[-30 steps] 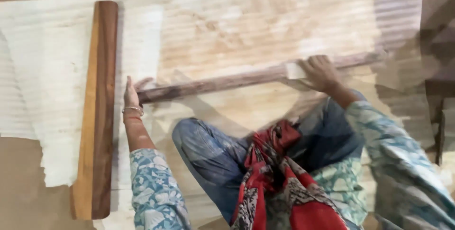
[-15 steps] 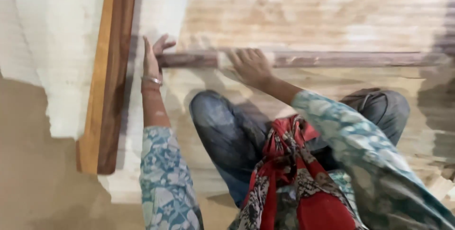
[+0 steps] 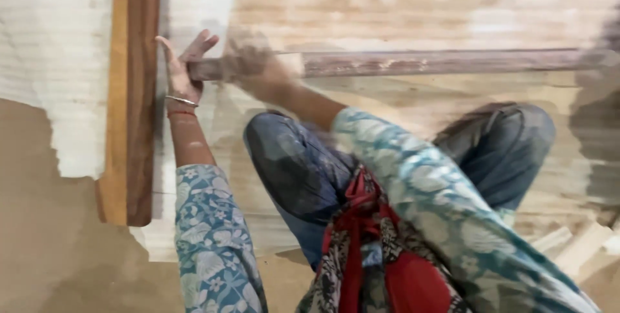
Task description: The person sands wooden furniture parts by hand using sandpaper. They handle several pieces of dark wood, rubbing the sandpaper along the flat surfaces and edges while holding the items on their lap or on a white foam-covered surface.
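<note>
A long dark wooden strip [image 3: 439, 62] lies across a pale plywood sheet [image 3: 400, 3]. My left hand [image 3: 183, 68] rests against the strip's left end with its fingers spread, and it wears bangles at the wrist. My right hand [image 3: 255, 61] is blurred. It presses on the strip just right of my left hand, with a small pale piece [image 3: 292, 65] under its fingers. My knees in dusty blue jeans [image 3: 290, 164] are folded just below the strip.
A thick brown wooden plank [image 3: 132, 93] lies lengthwise at the left, beside my left hand. It rests on a white ribbed sheet [image 3: 51, 61]. Bare tan floor [image 3: 45, 235] shows at the lower left. Pale wood offcuts [image 3: 581, 248] lie at the lower right.
My right hand has slid leftward along the strip from its right part to just beside my left hand. The view has shifted, so the plank and strip sit differently in frame.
</note>
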